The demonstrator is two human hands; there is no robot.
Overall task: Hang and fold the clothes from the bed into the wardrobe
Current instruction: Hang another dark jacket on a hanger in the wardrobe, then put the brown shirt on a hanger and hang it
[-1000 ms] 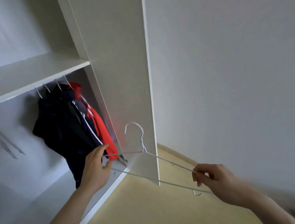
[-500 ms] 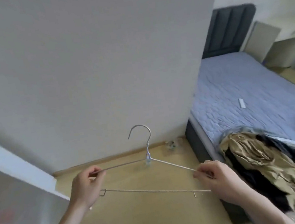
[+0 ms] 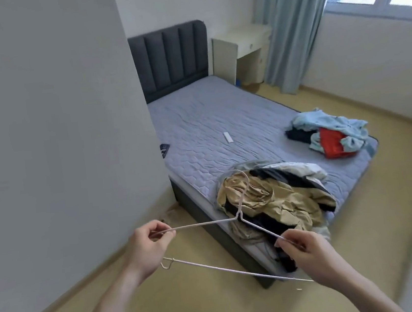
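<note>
- Hanger [image 3: 216, 234]: one white wire hanger, held level above the floor in the lower centre of the frame, its hook overlapping the nearer clothes pile.
- Two hands on it: the left hand [image 3: 147, 249] pinches one shoulder end between thumb and fingers; the right hand [image 3: 305, 249] pinches the other sloping arm, fingers curled round the wire.
- Both forearms reach in from the bottom edge, spread wide apart.
- Two heaps of clothes lie on the bed [image 3: 197, 131]: a tan and black pile [image 3: 277, 201] at the near corner, spilling over the mattress edge, and a light blue and red pile [image 3: 330, 134] at the far right edge.
- One small white object [image 3: 228, 137] lies mid-mattress, well apart from both heaps.
- Wall [image 3: 54, 121] fills the left of the frame; open floor [image 3: 398, 211] runs along the bed's right side.
</note>
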